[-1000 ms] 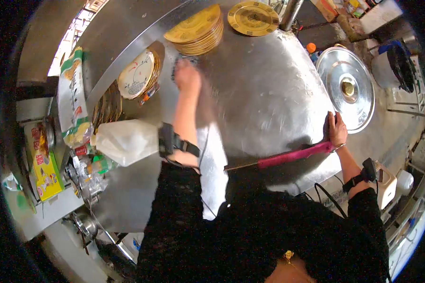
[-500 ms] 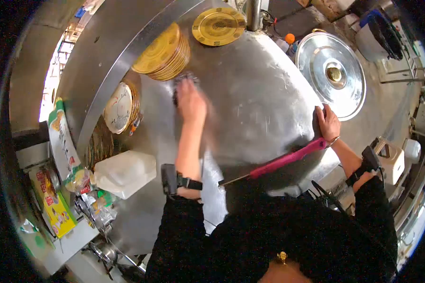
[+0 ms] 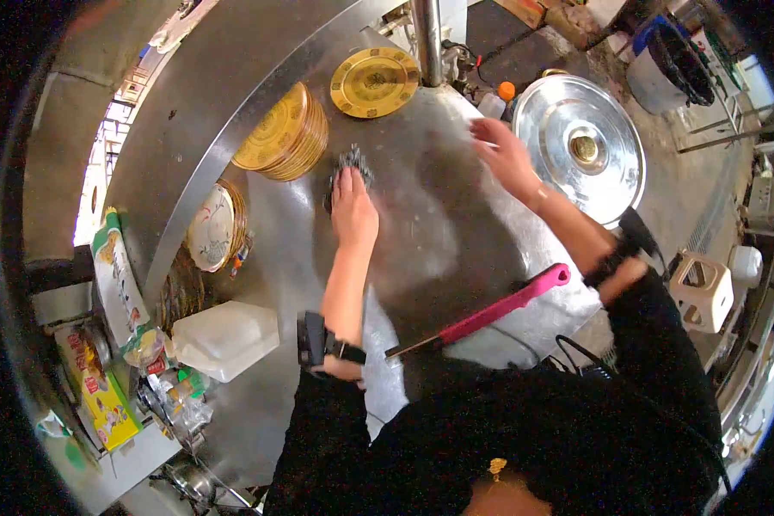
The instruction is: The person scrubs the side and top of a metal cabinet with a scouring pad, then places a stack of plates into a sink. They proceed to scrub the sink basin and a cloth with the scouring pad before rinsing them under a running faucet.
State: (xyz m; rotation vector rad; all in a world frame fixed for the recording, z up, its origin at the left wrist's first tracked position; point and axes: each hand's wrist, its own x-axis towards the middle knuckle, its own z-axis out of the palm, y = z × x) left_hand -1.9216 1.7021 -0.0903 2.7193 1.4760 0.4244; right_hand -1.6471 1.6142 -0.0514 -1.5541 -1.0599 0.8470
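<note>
My left hand (image 3: 354, 211) presses down on a crumpled dark grey rag (image 3: 353, 160) on the steel table (image 3: 439, 249); its fingers are closed over the near part of the rag. Beyond the rag stand a stack of yellow plates (image 3: 284, 138) and a single yellow patterned plate (image 3: 375, 82). My right hand (image 3: 506, 163) is over the table's right edge, beside the large metal lid (image 3: 580, 138). Its fingers are slightly blurred, apart from the thumb, with nothing visible in them. A tool with a pink handle (image 3: 507, 305) lies nearer my body.
To the left are a stack of white plates (image 3: 211, 225), a translucent plastic container (image 3: 225, 337) and a long noodle packet (image 3: 119, 279). A metal post (image 3: 426, 43) rises at the table's far corner. A beige stool (image 3: 702, 291) stands on the floor at right.
My right hand has left the table's right edge near the pink handle and moved forward and left. My left hand and the rag have shifted slightly; the hand is less blurred now.
</note>
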